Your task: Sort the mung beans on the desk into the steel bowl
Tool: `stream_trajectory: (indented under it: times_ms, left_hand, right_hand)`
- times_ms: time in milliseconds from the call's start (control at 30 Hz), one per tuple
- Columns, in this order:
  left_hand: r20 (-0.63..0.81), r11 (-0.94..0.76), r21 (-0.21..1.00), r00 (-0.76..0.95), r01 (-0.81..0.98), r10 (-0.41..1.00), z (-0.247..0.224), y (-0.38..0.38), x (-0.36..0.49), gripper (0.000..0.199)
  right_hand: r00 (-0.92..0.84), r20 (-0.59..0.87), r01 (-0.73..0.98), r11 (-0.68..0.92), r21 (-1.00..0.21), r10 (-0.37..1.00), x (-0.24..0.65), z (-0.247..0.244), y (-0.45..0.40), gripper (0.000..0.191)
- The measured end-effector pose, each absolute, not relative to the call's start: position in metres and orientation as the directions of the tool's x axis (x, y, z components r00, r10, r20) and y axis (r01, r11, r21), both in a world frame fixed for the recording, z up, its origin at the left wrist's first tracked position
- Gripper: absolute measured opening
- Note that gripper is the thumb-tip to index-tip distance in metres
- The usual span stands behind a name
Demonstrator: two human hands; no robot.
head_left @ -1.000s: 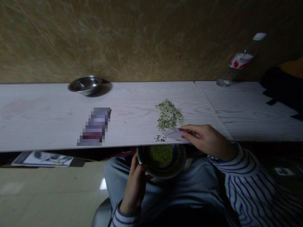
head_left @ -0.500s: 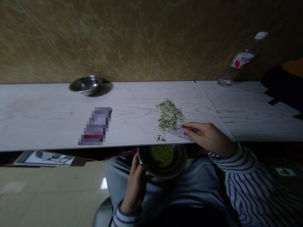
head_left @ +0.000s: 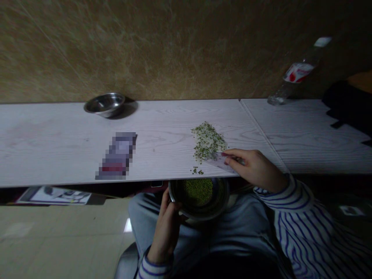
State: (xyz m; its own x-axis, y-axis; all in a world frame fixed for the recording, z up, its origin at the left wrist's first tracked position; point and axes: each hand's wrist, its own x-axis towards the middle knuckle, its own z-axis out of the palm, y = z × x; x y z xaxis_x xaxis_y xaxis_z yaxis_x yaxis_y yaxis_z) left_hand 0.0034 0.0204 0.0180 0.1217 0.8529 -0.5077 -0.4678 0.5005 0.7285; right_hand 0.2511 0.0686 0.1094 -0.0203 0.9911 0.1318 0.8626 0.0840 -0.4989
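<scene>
My left hand (head_left: pixel 167 228) is closed on the rim of a metal bowl (head_left: pixel 224 203), held at my lap just below the table's front edge. Green mung beans (head_left: pixel 199 192) lie inside it. Pinched in my right hand (head_left: pixel 254 168) is a thin clear plastic sheet (head_left: pixel 222 162), low over the tabletop. The sheet's far end meets the near side of a spread pile of mung beans mixed with white grains (head_left: pixel 207 141). A few stray beans (head_left: pixel 197 170) sit between the pile and the edge, above the bowl.
On the white wood-grain table (head_left: pixel 162 155), a second metal bowl (head_left: pixel 106 105) stands at the back left. A blurred-out flat object (head_left: pixel 117 155) lies in front of it. A clear bottle (head_left: pixel 298 73) stands at the back right, near a dark item (head_left: pixel 348 104). The wall (head_left: pixel 174 50) closes the back.
Hardly anything differs. The plastic sheet in my right hand has tilted slightly, and that hand has shifted a little to the left. My left hand and the bowl stay in place.
</scene>
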Motion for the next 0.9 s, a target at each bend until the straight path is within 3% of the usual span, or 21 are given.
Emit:
stream_trajectory:
  times_ms: [900]
  left_hand:
    - [-0.531, 0.500, 0.728, 0.074, -0.469, 0.844, 0.021, 0.021, 0.004, 0.061]
  right_hand:
    - [-0.094, 0.124, 0.841, 0.146, -0.521, 0.988, 0.245, 0.113, 0.059, 0.029]
